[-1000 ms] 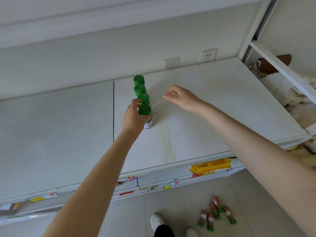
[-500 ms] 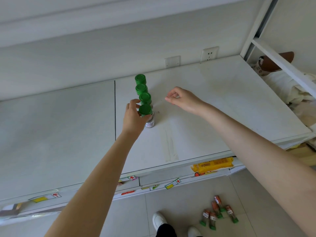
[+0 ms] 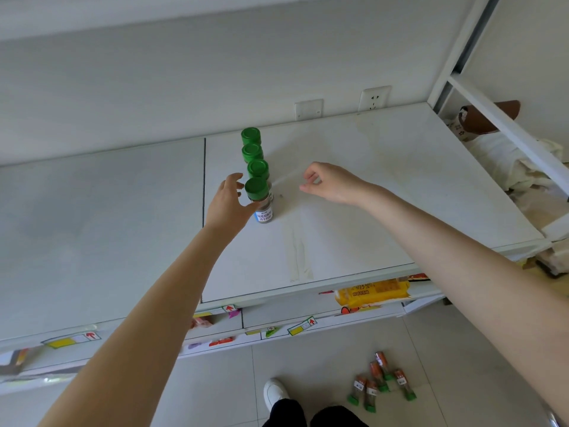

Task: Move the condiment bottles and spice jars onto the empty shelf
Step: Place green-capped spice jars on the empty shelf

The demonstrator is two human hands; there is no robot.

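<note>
White shelf (image 3: pixel 369 195) spans the view, and the left hand (image 3: pixel 229 201) reaches over it from the near left. Its fingers (image 3: pixel 233 180) are spread and relaxed and do not wrap anything. They lie just to the left of the nearest spice jar (image 3: pixel 261 201), with the thumb side touching or almost touching the glass under the green cap; which of the two cannot be told.

That jar stands upright at the near end of a row of four green-capped jars (image 3: pixel 254 155), which runs away towards the far wall. So the jar's long axis is vertical, and it lies to the right of the left fingers.

Further right, the right hand (image 3: pixel 332 183) hovers above the bare shelf. It is well apart from the row, loosely curled and holding nothing.

Down on the floor at the near right lie five small bottles (image 3: pixel 377 383). The right arm looks the nearer one for fetching them, so a downward reach probably comes next.
</note>
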